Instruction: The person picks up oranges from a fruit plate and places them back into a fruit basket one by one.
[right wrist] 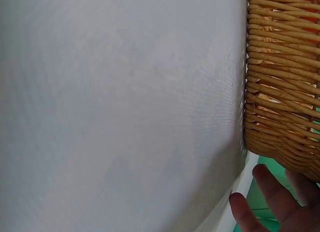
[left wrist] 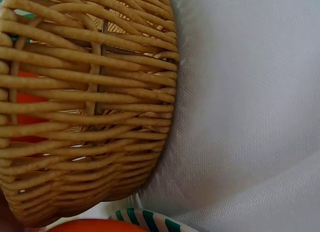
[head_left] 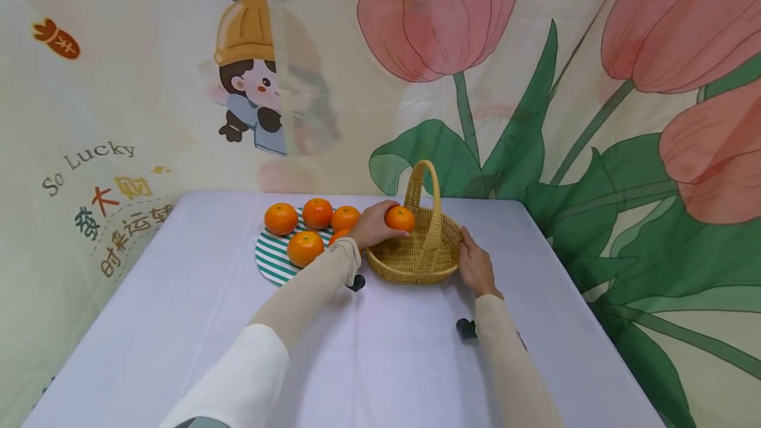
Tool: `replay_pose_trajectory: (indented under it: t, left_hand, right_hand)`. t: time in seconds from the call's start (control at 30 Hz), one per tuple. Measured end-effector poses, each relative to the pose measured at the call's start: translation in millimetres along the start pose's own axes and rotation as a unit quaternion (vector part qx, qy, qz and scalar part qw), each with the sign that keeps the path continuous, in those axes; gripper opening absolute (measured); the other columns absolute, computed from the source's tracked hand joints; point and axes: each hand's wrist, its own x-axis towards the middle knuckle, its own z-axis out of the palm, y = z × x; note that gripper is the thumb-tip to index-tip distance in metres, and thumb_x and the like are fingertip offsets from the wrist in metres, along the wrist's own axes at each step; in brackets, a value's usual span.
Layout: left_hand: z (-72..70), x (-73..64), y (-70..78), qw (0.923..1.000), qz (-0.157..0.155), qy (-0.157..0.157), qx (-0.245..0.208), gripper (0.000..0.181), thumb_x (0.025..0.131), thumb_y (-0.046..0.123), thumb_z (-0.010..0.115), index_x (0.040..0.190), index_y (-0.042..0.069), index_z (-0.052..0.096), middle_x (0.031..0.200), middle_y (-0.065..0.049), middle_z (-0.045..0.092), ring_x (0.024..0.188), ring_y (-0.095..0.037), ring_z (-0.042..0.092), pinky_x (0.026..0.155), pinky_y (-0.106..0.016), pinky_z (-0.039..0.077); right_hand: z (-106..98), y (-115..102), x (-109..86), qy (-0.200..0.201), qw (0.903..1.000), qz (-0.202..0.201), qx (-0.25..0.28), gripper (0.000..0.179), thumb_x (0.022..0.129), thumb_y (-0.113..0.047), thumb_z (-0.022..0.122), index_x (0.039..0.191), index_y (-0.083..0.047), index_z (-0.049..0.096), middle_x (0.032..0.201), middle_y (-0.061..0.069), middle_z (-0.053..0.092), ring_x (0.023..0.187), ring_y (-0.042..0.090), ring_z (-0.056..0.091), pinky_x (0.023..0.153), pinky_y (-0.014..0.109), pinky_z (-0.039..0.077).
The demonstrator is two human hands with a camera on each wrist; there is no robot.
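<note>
The left hand [head_left: 374, 224] pinches an orange [head_left: 400, 218] between thumb and fingers, at the left side of a wicker basket [head_left: 410, 273], beside its tall handle [head_left: 437, 223]; whether the fruit touches the rim, I cannot tell. The right hand [head_left: 477, 266] rests against the basket's opposite side, its fingers fairly straight and spread — probably to steady it, since light wicker could slide on cloth. The other oranges [head_left: 305, 249], five that show, sit on a round green-and-white striped plate [head_left: 275, 261] just left of the basket, a placing that seems to keep the reach short. The sleeve covers part of the plate's near right side. Everything stands toward the far edge of a table under a pale, smooth cloth [head_left: 380, 355], faintly creased. Behind hangs a cream backdrop printed with big pink tulips [head_left: 440, 18], a cartoon figure [head_left: 246, 78] and lettering [head_left: 98, 157].
</note>
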Motion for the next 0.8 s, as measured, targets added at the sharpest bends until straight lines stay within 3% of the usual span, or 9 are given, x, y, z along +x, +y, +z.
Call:
replay_pose_trajectory:
  t: [0.27, 0.5, 0.53, 0.63, 0.7, 0.8]
  left_hand:
    - [1.5, 6.9, 9.4, 0.9981, -0.016, -0.006, 0.059, 0.079, 0.073, 0.053, 0.081, 0.134, 0.012, 0.051, 0.123, -0.002, 0.061, 0.109, -0.020, 0.056, 0.106, -0.056, 0.027]
    - [11.9, 12.7, 17.6, 0.9968, -0.007, -0.009, 0.079, 0.081, 0.073, 0.053, 0.081, 0.134, 0.010, 0.051, 0.128, -0.004, 0.060, 0.118, -0.022, 0.055, 0.111, -0.066, 0.014]
    - [14.4, 13.3, 18.7, 0.9964, 0.000, -0.009, 0.084, 0.082, 0.073, 0.055, 0.080, 0.135, 0.010, 0.051, 0.129, -0.004, 0.059, 0.118, -0.022, 0.055, 0.112, -0.064, 0.015]
    - [20.7, 13.6, 26.0, 0.9971, 0.018, -0.021, 0.071, 0.081, 0.075, 0.053, 0.080, 0.135, 0.008, 0.050, 0.126, -0.005, 0.059, 0.111, -0.021, 0.058, 0.108, -0.049, 0.035]
    - [24.1, 15.0, 29.6, 0.9976, 0.027, -0.028, 0.057, 0.079, 0.076, 0.052, 0.079, 0.135, 0.008, 0.050, 0.122, -0.005, 0.060, 0.103, -0.019, 0.059, 0.097, -0.038, 0.047]
    - [27.0, 17.9, 34.5, 0.9988, 0.026, -0.036, 0.019, 0.076, 0.076, 0.047, 0.080, 0.135, 0.008, 0.051, 0.115, -0.005, 0.060, 0.094, -0.018, 0.059, 0.081, -0.030, 0.052]
  right_hand:
    - [-1.5, -3.2, -1.5, -0.001, 0.9999, -0.015, 0.003, 0.050, 0.107, -0.028, 0.025, 0.156, -0.022, 0.020, 0.156, 0.009, 0.028, 0.140, 0.031, 0.032, 0.111, 0.049, 0.031]
    - [-1.3, -2.5, -2.6, -0.004, 1.0000, -0.005, 0.002, 0.050, 0.107, -0.028, 0.025, 0.156, -0.021, 0.019, 0.156, 0.009, 0.028, 0.139, 0.031, 0.033, 0.112, 0.048, 0.030]
    - [-0.6, -2.1, -2.9, -0.002, 1.0000, -0.005, 0.002, 0.050, 0.107, -0.028, 0.025, 0.156, -0.020, 0.020, 0.156, 0.009, 0.028, 0.139, 0.031, 0.034, 0.111, 0.049, 0.030]
    - [2.4, 0.4, -2.5, 0.008, 1.0000, 0.001, 0.003, 0.050, 0.107, -0.028, 0.026, 0.156, -0.018, 0.023, 0.156, 0.008, 0.030, 0.139, 0.031, 0.034, 0.112, 0.048, 0.030]
    - [3.4, 0.5, -2.2, 0.012, 0.9999, 0.003, 0.004, 0.051, 0.107, -0.028, 0.026, 0.156, -0.016, 0.024, 0.156, 0.008, 0.030, 0.139, 0.031, 0.034, 0.112, 0.048, 0.029]
    - [3.8, -1.4, -0.8, 0.017, 0.9998, 0.001, 0.007, 0.051, 0.107, -0.028, 0.026, 0.156, -0.017, 0.024, 0.156, 0.007, 0.030, 0.141, 0.030, 0.032, 0.113, 0.047, 0.027]
